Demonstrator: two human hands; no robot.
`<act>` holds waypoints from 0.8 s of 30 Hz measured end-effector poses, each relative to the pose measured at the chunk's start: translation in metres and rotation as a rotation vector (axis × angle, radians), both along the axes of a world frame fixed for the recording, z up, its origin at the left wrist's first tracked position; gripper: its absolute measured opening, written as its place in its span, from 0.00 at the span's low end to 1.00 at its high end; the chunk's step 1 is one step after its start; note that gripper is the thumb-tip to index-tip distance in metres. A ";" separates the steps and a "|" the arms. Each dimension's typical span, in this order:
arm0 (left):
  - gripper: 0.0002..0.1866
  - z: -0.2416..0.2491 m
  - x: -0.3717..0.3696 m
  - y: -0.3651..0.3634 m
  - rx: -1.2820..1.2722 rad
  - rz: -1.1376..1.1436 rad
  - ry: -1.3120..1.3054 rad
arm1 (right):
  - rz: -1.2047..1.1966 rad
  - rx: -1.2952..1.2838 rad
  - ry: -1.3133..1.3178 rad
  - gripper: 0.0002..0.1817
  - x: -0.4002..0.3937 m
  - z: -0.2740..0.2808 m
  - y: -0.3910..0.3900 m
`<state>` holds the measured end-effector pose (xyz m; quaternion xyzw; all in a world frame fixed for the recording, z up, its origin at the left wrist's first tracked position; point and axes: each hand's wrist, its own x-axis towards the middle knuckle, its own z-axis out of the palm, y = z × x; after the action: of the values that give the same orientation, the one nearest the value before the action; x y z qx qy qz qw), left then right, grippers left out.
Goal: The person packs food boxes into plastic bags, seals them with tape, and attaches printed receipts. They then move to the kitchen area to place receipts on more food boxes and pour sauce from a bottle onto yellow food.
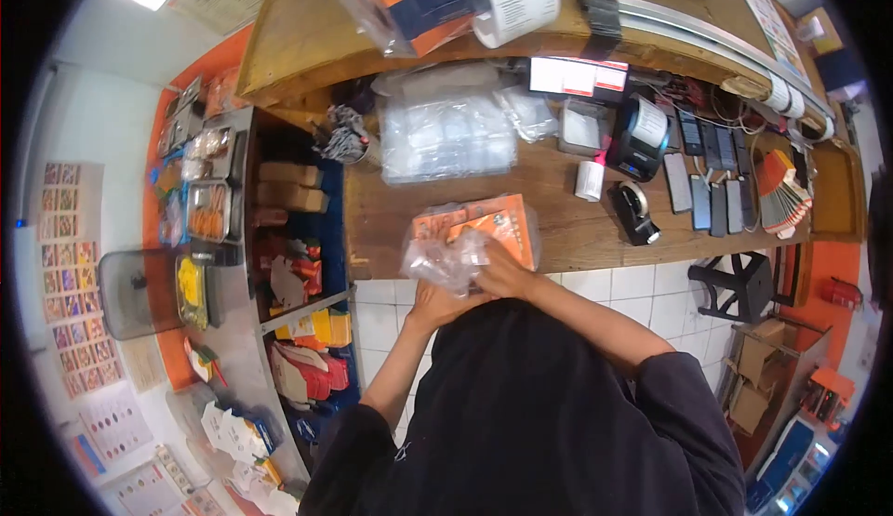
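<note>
"What are you seeing at the hands?"

"From my distant seat I am looking down on a wooden counter, where some orange printed packets are lying near the front edge, just ahead of the wearer's dark top. A clear plastic bag is surrounding them, its film showing past their right side and bunching up at the near left."

"How are the hands sitting?"

"The right hand is reaching over the near side of the packets, its fingers pointing in toward the bunched film. The left hand is resting lower and to the left, partly disappearing under that same crumple."

"And the grip?"

"Both hands are meeting the film, but their fingertips are hiding in it (shiny plastic is doing my feed no favours). I cannot tell how far open either hand is, or how firmly it is holding the bag."

"What is lying around them?"

"A pile of clear packs is lying just beyond the packets. To the right, a white paper roll is standing near a tape dispenser, a black printer is sitting behind them, and phone-like devices are lying farther right. A black stool is standing on the white floor tiles."
</note>
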<state>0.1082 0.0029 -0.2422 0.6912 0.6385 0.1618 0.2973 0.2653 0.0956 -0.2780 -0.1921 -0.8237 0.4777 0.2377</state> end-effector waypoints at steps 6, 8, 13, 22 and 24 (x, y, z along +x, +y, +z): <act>0.46 -0.009 0.022 0.007 0.222 0.160 -0.047 | -0.075 0.234 -0.100 0.18 -0.016 0.056 -0.005; 0.44 -0.016 0.026 0.005 0.239 0.232 -0.125 | -0.039 0.290 -0.259 0.18 -0.023 0.070 -0.013; 0.37 -0.030 0.036 0.010 0.269 0.390 -0.319 | 0.088 0.166 -0.484 0.30 -0.015 0.104 -0.006; 0.27 -0.049 0.035 0.022 0.136 0.446 -0.565 | -0.566 -0.152 -0.344 0.16 0.114 0.003 0.204; 0.25 -0.048 0.033 0.031 0.091 0.442 -0.623 | -0.930 0.160 -0.584 0.14 0.138 -0.067 0.249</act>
<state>0.1411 0.0336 -0.2903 0.4673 0.6433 0.4523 0.4040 0.4032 0.3446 -0.3453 -0.6413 -0.7174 0.1854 0.1992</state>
